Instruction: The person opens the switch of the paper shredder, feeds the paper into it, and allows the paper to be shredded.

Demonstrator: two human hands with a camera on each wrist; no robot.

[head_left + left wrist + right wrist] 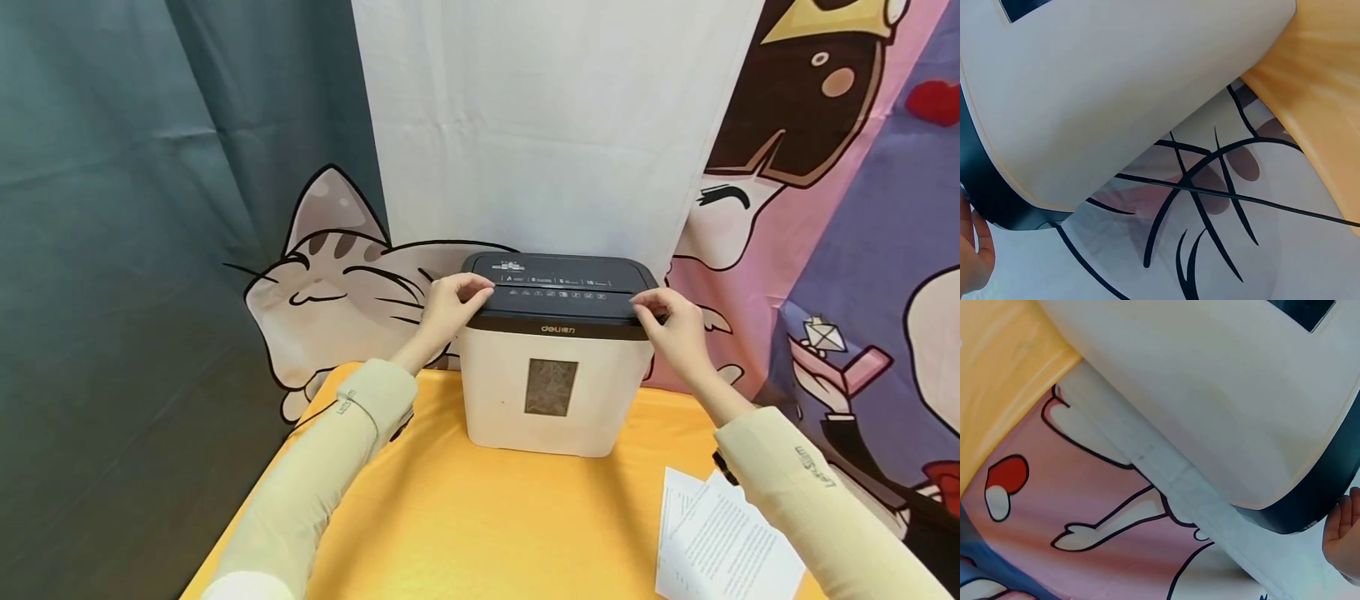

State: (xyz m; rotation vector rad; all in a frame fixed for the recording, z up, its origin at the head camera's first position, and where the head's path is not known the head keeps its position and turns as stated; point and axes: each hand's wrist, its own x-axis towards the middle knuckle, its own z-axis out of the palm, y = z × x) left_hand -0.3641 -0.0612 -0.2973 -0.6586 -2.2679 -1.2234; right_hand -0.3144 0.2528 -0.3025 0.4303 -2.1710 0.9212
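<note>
A white paper shredder (555, 383) with a dark top (558, 275) stands upright on the table, its small window facing me. My left hand (452, 304) is over the top's left end, thumb and index fingertips close together by the feed slot. At the slot's right end my right hand (673, 325) mirrors it, fingertips also drawn together. No paper shows between the hands, and I cannot tell whether the fingertips pinch anything. In the wrist views, parts of the left hand (974, 250) and right hand (1342, 534) show beside the dark rim.
Printed sheets of paper (731, 537) lie at the table's front right, beside my right sleeve. A yellow cloth (480, 517) covers the table. A thin black cord (1272, 203) runs left of the shredder. Patterned curtains (555, 125) hang close behind.
</note>
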